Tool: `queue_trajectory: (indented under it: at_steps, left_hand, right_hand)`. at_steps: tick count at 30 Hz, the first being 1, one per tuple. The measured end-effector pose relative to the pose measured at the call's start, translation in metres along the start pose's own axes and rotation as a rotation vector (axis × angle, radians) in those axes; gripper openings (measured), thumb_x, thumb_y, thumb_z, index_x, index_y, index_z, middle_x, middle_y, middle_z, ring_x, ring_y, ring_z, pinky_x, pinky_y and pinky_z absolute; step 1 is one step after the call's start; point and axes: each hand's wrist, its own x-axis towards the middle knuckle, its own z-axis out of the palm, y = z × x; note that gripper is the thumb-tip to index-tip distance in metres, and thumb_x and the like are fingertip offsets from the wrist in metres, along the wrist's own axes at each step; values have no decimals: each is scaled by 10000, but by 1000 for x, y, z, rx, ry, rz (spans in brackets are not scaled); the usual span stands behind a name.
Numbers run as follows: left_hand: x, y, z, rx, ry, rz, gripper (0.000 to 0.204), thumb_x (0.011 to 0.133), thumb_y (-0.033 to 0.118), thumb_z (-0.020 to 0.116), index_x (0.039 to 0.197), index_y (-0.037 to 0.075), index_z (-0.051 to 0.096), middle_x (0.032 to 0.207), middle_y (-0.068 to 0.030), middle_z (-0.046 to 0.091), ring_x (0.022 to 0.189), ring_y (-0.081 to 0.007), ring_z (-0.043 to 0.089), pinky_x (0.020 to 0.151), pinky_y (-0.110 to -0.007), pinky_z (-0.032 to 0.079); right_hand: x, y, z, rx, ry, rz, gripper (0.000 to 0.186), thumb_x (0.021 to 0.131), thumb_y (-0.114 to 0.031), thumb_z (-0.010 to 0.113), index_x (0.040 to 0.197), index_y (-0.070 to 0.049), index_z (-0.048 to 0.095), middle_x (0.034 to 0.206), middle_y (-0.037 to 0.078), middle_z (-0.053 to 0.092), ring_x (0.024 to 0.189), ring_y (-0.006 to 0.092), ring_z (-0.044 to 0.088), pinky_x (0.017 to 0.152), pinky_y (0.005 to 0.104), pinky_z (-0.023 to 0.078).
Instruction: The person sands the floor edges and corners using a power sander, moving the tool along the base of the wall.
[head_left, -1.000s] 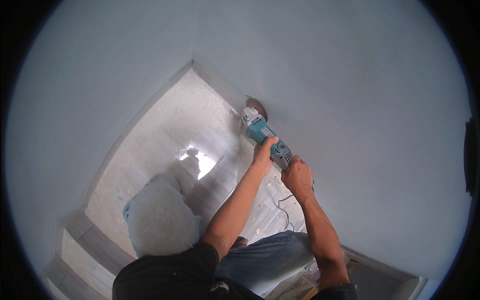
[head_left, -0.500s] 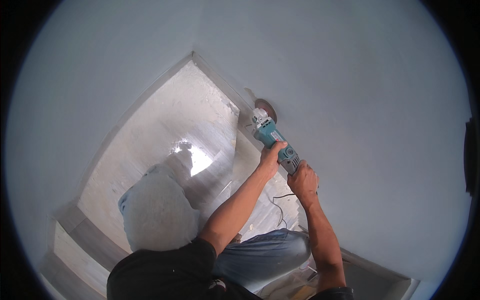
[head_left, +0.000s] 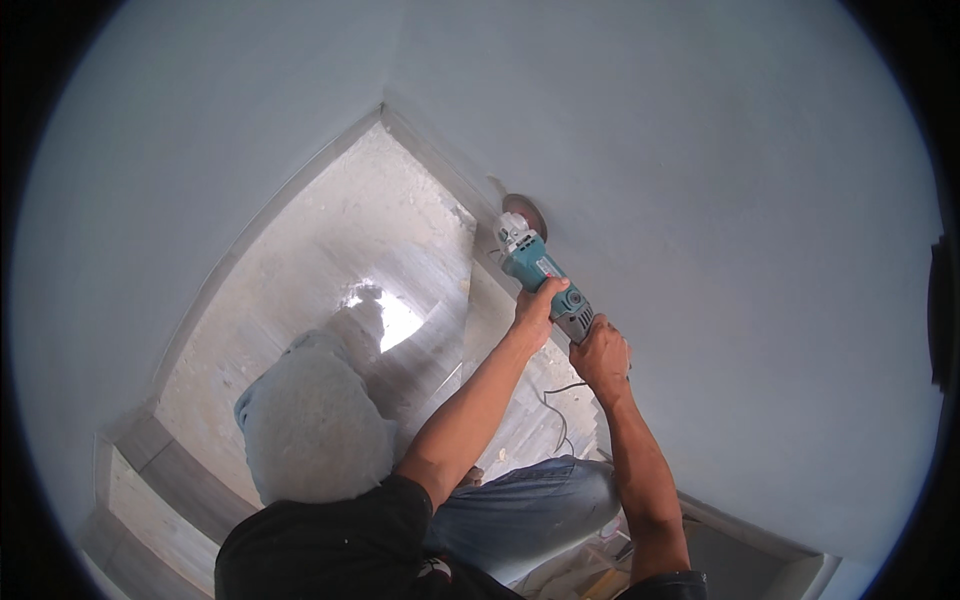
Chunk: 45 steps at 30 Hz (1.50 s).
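Observation:
A teal and grey angle grinder (head_left: 537, 262) is held at a slant in both my hands, its head up by the wall. My left hand (head_left: 538, 305) is closed around the middle of the body, thumb laid over the top. Behind it, my right hand (head_left: 602, 354) wraps the rear grip, which the fingers mostly hide. The reddish-brown disc (head_left: 527, 213) is at the grey wall (head_left: 700, 220), just above the skirting (head_left: 440, 155); I cannot tell whether it touches. A short grey mark shows on the wall beside the disc.
A thin power cord (head_left: 549, 405) trails below my right hand over the dusty floor (head_left: 300, 250). Two walls meet at a corner (head_left: 382, 106) beyond the grinder. My dusty knee (head_left: 315, 430) and jeans leg (head_left: 525, 510) are close below. Steps (head_left: 175, 465) lie at lower left.
The grinder and both hands have shifted slightly left and up along the wall toward the corner. My grip on it looks the same.

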Motion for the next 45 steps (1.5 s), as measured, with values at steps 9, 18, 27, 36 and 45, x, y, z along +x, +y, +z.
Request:
queue_trajectory:
  at_steps: [9,18,27,36,45]
  left_hand:
    - [1,1,-2,27,-19,31,521,731,233,754,1140,50,489,1032,-43,514,952,-169,542,866,-357,455]
    - [-2,3,-1,38,-15,41,528,730,222,751,1155,51,488,1053,-50,507,983,-173,528,883,-359,443]
    - [-2,4,-2,43,-29,55,518,723,215,758,1138,56,492,1040,-45,508,972,-170,534,874,-354,447]
    - [-5,4,0,46,-28,91,454,779,187,713,1138,34,480,1023,-48,524,959,-178,561,877,-357,477]
    - [-12,10,8,53,-6,108,436,783,188,712,1122,29,490,1009,-54,528,938,-181,569,859,-355,491]
  right_hand:
    - [-1,0,2,43,10,-11,311,709,-159,703,917,7,542,889,245,669,821,428,664,740,516,530]
    - [-3,1,2,67,9,-15,298,714,-158,696,908,10,546,893,241,674,827,423,667,740,506,534]
    - [-4,4,6,91,24,-26,305,718,-161,697,922,10,548,897,247,673,826,428,665,754,507,530]
    - [-6,4,2,84,27,-65,270,750,-144,660,934,13,541,904,234,672,823,409,677,740,505,530]
    - [-9,1,-5,113,10,-49,276,747,-145,665,938,13,544,919,243,672,832,413,676,762,503,526]
